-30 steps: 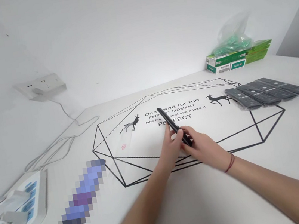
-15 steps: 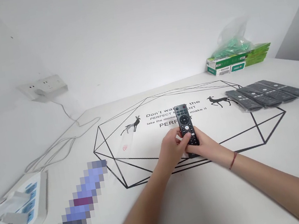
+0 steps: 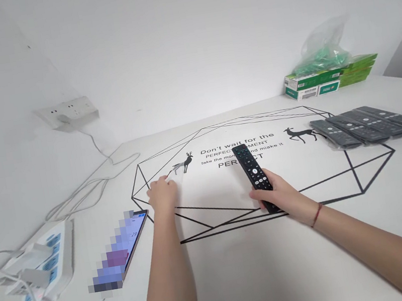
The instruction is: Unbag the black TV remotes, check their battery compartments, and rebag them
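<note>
My right hand [image 3: 278, 191] is closed around the lower part of a black remote control [image 3: 252, 170]. The remote tilts with its top toward the left, its buttons and a white round key facing up, above the printed lettering on the table. My left hand [image 3: 162, 193] is at the left deer print, palm down, fingers bent onto a clear plastic bag [image 3: 177, 170]. Most of that bag is hidden under the hand, and its outline is faint. Several more black remotes [image 3: 368, 125] in clear wrapping lie side by side at the right.
A phone [image 3: 125, 251], partly blurred out, lies on the white table [image 3: 235, 272] at left. Beside it are a power strip [image 3: 57, 265] and loose cables [image 3: 79, 200]. Green and white boxes [image 3: 312, 83] under a plastic bag [image 3: 326, 49] stand against the back wall.
My left hand has let go of the remote and moved left onto the clear plastic bag. The remote, in my right hand alone, has tilted to the left. The view has shifted slightly.
</note>
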Motion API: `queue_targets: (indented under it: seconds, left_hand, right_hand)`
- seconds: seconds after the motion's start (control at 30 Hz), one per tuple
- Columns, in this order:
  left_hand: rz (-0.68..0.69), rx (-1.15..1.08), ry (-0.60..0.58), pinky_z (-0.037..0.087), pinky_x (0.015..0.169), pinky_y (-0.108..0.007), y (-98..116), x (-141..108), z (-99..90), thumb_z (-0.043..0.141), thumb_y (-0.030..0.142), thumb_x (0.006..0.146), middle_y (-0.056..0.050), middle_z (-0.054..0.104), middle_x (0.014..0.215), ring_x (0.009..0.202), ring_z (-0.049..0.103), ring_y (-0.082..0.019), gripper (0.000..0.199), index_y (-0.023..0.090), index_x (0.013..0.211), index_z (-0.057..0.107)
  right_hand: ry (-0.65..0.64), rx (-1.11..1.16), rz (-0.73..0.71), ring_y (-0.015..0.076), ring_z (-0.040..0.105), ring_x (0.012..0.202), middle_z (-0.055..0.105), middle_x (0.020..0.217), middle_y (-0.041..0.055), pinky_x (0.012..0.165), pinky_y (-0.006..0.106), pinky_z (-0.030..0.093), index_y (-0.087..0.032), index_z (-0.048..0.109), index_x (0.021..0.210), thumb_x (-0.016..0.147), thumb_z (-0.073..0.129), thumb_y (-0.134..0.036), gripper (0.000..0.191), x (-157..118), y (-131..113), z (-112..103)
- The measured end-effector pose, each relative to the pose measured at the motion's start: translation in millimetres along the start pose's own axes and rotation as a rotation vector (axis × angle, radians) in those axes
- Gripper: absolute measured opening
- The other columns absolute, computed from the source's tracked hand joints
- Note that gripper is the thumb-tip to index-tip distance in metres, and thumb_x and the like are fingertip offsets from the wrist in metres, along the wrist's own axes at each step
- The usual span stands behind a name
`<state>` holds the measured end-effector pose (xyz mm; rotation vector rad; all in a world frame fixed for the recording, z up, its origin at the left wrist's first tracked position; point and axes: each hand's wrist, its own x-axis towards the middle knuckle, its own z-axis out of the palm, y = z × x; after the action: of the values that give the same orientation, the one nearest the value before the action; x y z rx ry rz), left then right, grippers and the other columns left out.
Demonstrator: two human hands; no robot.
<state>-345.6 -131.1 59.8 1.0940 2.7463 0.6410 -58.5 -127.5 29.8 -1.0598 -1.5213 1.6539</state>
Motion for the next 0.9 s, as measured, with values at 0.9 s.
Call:
queue_targets:
  seconds: [0.9]
  left_hand:
    - [-0.033,-1.439,-0.536,0.055,0.076,-0.028,68.4,-67.1,18.0,0.053,0.03,0.09,-0.009,0.066,0.114,0.084,0.07,-0.014,0.013,0.022,0.09,0.044]
  right_hand:
    - [0.013,0.145,-0.068,0.0098,0.054,0.051,0.059,0.076,-0.0027,0.048,0.025,0.042,-0.02,0.048,0.088,0.069,0.073,-0.034,0.035,0.3,-2.2,6.8]
